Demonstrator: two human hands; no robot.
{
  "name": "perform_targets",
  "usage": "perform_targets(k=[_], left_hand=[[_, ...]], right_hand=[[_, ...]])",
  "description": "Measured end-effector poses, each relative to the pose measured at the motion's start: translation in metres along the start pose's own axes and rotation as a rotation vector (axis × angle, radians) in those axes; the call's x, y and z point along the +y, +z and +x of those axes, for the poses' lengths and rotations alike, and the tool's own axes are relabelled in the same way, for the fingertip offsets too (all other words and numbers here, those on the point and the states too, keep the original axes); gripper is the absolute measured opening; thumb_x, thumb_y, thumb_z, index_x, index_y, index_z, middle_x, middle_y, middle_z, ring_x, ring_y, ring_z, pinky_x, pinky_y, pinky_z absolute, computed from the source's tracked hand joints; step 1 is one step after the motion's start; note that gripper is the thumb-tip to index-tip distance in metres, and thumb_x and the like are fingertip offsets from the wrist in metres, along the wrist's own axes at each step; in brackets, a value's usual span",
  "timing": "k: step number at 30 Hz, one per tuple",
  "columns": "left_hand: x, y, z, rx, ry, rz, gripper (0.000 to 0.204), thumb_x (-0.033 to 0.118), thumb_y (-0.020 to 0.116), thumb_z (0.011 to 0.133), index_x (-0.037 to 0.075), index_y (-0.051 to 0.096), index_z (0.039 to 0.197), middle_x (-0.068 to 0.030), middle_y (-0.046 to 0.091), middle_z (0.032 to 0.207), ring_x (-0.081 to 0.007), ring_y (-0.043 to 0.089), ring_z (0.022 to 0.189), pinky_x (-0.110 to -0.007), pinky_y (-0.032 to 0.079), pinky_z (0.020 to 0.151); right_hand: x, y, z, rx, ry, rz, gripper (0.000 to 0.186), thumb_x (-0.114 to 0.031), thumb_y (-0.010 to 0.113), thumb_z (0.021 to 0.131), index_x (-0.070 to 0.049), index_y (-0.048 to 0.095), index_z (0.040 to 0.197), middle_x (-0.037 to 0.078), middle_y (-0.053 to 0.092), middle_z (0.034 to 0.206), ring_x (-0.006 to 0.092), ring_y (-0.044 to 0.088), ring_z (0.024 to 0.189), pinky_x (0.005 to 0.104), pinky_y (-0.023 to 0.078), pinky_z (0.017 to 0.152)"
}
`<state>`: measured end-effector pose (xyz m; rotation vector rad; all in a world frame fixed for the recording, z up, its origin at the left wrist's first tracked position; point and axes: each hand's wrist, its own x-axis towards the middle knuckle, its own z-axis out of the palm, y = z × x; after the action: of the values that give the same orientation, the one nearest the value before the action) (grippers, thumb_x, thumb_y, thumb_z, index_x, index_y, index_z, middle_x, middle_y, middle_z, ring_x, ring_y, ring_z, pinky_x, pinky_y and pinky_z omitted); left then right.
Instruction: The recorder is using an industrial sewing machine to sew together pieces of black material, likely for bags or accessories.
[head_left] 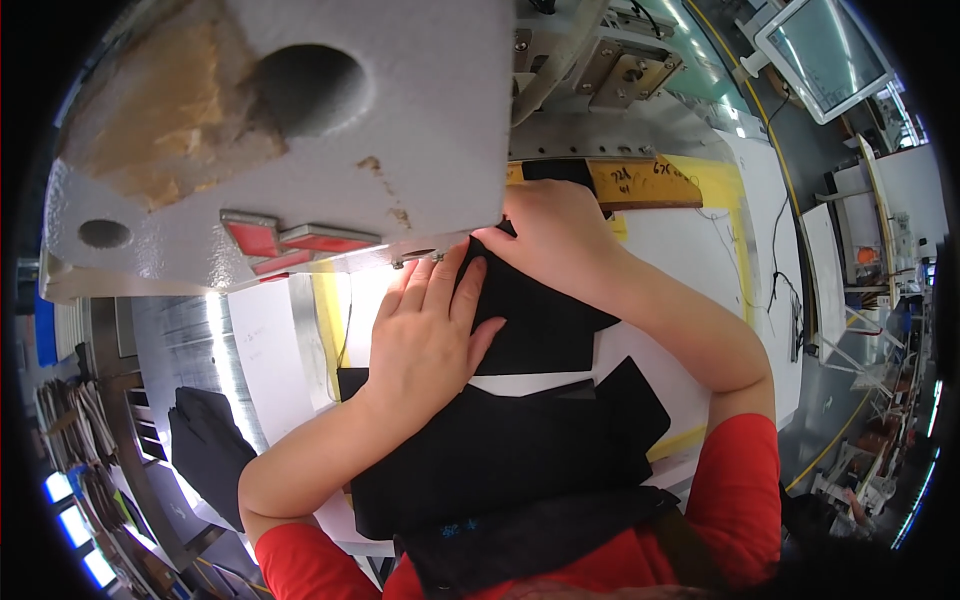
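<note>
A black fabric piece (540, 325) lies on the white work surface under the head of a large white machine (430, 130). My left hand (425, 335) rests on the left edge of this cloth, fingers stretched forward and thumb apart. Further forward on the right, my right hand (560, 225) is curled at the fabric's far edge, with a bit of the cloth between thumb and fingers. The machine head covers that hand's fingertips. Nearer to me, another black fabric piece (500, 450) spreads across the front edge toward my lap.
A wooden strip (645, 185) with handwriting lies beyond my right hand. Yellow tape (735, 240) borders the white surface. Dark folded cloth (205, 440) sits at the left. Metal machine parts (630, 75) stand behind, and a screen (828, 55) hangs at the far right.
</note>
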<state>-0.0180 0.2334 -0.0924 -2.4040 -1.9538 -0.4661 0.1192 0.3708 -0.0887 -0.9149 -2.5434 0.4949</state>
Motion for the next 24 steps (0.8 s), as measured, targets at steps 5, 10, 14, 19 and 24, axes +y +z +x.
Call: perform_targets(k=[5,10,14,19,24], left_hand=[[-0.004,0.0,0.003,-0.008,0.008,0.014,0.057,0.034,0.071,0.079,0.005,0.055,0.124,-0.0138,0.05,0.133,-0.0341,0.054,0.118,-0.043,0.044,0.095],[-0.01,-0.001,0.006,0.029,0.073,0.038,0.06,0.04,0.07,0.078,0.004,0.057,0.124,-0.0136,0.053,0.131,-0.0299,0.058,0.099,-0.039,0.049,0.079],[-0.009,-0.003,0.007,0.018,0.063,0.011,0.059,0.04,0.07,0.078,0.004,0.057,0.123,-0.013,0.052,0.132,-0.0291,0.058,0.097,-0.038,0.049,0.078],[-0.009,-0.005,0.009,0.011,0.101,0.076,0.059,0.041,0.069,0.077,0.005,0.058,0.122,-0.0115,0.052,0.134,-0.0291,0.058,0.093,-0.038,0.047,0.082],[-0.005,-0.002,0.006,-0.019,0.059,0.108,0.058,0.039,0.069,0.077,0.005,0.057,0.123,-0.0113,0.049,0.138,-0.0296,0.054,0.11,-0.04,0.045,0.089]], right_hand=[[0.0,-0.003,0.002,-0.049,-0.026,-0.028,0.021,-0.026,0.07,0.079,-0.007,0.063,0.077,0.01,0.062,0.063,0.0302,0.063,0.065,0.0394,0.048,0.058],[0.004,-0.016,0.002,-0.092,-0.012,-0.113,0.024,-0.029,0.069,0.081,-0.008,0.061,0.071,0.01,0.059,0.06,0.0295,0.062,0.064,0.04,0.046,0.057],[0.031,-0.034,-0.02,-0.085,0.133,-0.108,0.029,-0.032,0.069,0.082,-0.008,0.06,0.069,0.009,0.059,0.062,0.0295,0.061,0.062,0.0411,0.044,0.056],[0.05,-0.039,-0.04,0.037,0.138,-0.136,0.034,-0.036,0.071,0.082,-0.007,0.06,0.069,0.009,0.058,0.062,0.0286,0.058,0.059,0.0395,0.042,0.054],[0.055,-0.047,-0.047,0.072,0.264,-0.12,0.031,-0.033,0.076,0.078,-0.007,0.06,0.071,0.006,0.052,0.057,0.0264,0.057,0.059,0.0353,0.041,0.054]])
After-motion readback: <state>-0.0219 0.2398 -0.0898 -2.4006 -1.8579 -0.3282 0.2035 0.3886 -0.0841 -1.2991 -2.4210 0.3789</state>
